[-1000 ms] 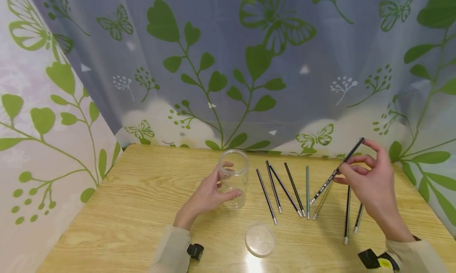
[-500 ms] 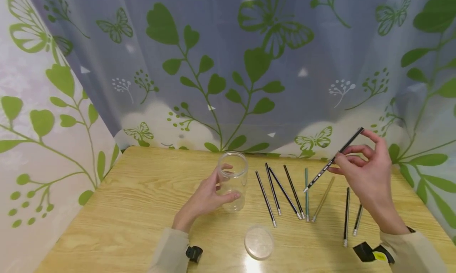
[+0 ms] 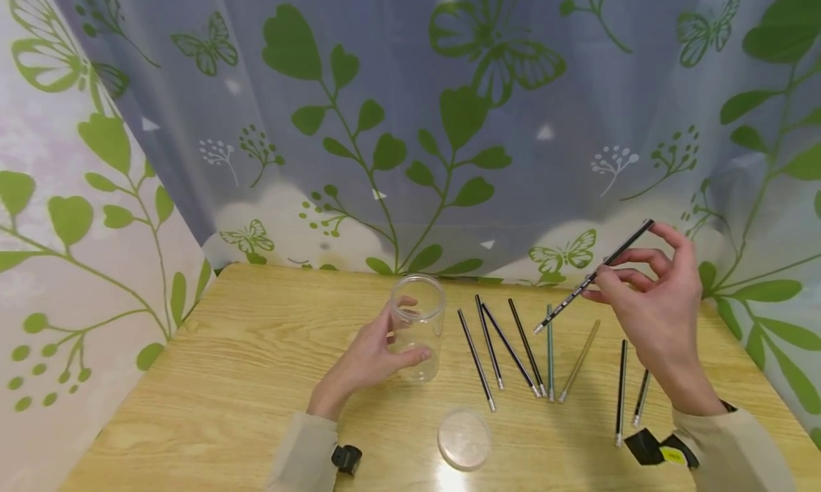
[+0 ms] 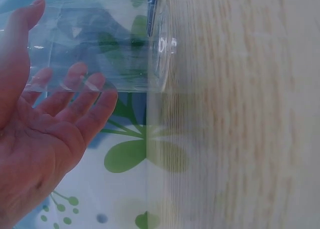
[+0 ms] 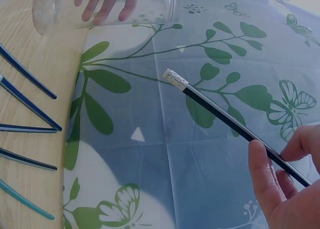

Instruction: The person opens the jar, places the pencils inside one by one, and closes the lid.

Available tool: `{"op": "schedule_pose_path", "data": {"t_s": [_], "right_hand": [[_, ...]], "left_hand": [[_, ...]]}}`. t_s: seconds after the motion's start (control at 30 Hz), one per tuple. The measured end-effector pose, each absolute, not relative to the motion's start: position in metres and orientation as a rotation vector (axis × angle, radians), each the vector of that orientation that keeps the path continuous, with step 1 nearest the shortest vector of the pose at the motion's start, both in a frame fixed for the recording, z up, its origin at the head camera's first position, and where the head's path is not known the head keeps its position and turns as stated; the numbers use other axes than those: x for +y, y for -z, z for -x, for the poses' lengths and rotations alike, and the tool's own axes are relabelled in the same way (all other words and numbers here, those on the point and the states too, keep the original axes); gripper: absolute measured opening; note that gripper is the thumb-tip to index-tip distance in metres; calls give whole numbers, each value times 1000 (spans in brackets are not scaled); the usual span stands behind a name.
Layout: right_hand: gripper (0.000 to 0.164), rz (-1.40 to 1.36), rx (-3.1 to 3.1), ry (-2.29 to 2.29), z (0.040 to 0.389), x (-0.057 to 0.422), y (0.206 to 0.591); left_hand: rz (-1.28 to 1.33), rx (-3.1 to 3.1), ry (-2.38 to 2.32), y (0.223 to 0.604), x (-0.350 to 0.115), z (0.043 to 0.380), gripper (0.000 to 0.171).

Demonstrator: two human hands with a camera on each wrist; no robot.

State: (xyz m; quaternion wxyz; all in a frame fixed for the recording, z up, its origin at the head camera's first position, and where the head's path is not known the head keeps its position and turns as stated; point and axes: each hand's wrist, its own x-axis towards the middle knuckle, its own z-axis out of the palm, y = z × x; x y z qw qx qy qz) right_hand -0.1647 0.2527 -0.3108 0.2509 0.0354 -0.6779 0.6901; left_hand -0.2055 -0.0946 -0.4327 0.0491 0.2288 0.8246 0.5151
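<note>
My left hand [image 3: 368,353] grips a clear plastic jar [image 3: 423,328] that stands upright on the table, its mouth uncovered. In the left wrist view the fingers [image 4: 95,104] curve round the jar's wall. My right hand [image 3: 661,314] pinches a dark pencil [image 3: 593,276] up in the air, right of the jar. The pencil slants, with its white eraser end [image 5: 175,79] low and toward the jar and its other end up at the index finger. Below it, a green pencil [image 3: 550,364] and a tan pencil [image 3: 580,361] lie on the table.
Several dark pencils [image 3: 476,360] lie between the jar and the green one. Two more dark pencils [image 3: 621,392] lie near the right forearm. A round clear lid [image 3: 464,441] rests in front of the jar. Behind the wooden table [image 3: 212,378] hangs a leaf-patterned curtain [image 3: 385,121].
My right hand has lifted the dark pencil and carried it left, toward the jar, uncovering the tan pencil. The left hand stays on the jar.
</note>
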Motion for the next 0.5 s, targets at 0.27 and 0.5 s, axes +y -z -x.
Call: {"op": "schedule_pose_path", "data": {"t_s": [0.27,0.5], "right_hand": [[80,-99,-1815,-1899,166,247,307],[81,-137,-1802,-1921,168,239,305]], "left_hand": [[-691,2515,-1565,434,-95,205,74],[-681,2516,-1561,433,-95,206,75]]}}
